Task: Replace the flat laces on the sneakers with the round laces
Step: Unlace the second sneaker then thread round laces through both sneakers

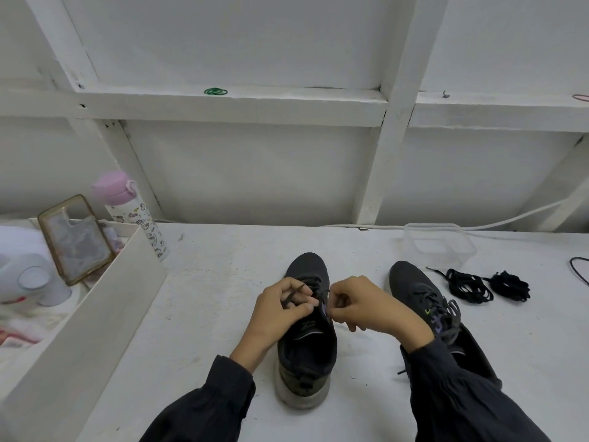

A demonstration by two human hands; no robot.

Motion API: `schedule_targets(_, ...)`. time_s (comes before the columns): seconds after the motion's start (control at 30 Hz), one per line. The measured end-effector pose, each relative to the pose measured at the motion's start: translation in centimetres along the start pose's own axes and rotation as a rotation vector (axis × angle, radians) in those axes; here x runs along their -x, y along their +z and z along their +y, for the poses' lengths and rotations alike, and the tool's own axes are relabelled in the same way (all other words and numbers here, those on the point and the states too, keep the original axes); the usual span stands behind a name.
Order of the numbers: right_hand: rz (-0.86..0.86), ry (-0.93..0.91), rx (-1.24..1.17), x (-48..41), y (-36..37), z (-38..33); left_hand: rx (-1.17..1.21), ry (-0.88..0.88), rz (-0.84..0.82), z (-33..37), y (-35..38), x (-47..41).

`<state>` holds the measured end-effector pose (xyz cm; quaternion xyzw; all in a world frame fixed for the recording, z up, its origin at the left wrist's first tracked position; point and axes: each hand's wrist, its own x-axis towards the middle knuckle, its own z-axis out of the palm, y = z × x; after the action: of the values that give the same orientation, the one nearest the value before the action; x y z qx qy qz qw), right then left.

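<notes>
Two dark grey sneakers stand on the white table, toes pointing away from me. Over the left sneaker (pixel 306 352) both my hands work at its lacing. My left hand (pixel 280 311) pinches a dark lace end (pixel 291 295) between thumb and fingers. My right hand (pixel 366 309) has its fingers curled at the eyelets on the shoe's right side and pinches the lace there. The right sneaker (pixel 414 282) stands laced, partly hidden by my right sleeve. Two bundles of black laces (pixel 471 287) lie to its right.
A clear plastic container (pixel 438 244) stands behind the right sneaker. A white box wall (pixel 105 301) runs along the left, with a phone case (pixel 76 237) and a pink-capped bottle (pixel 134 212) beside it. A black cord (pixel 578 272) lies at the right edge.
</notes>
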<state>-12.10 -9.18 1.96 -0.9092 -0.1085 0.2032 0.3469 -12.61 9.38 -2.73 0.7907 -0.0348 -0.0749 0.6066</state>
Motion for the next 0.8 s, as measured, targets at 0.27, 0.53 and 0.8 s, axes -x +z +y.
schedule_targets(0.27, 0.182, 0.032, -0.343, 1.0, 2.4, 1.1, -0.413, 0.098, -0.056, 0.8, -0.3, 0.8)
schedule_targets(0.53, 0.204, 0.044, -0.401, 1.1, 2.6, 0.8, -0.421, 0.164, -0.035, 0.9, 0.1, 1.2)
schedule_targets(0.8, 0.213, 0.004, -0.317, 1.2, 2.5, 0.8, -0.213, 0.192, 0.134, 1.5, -1.6, 1.0)
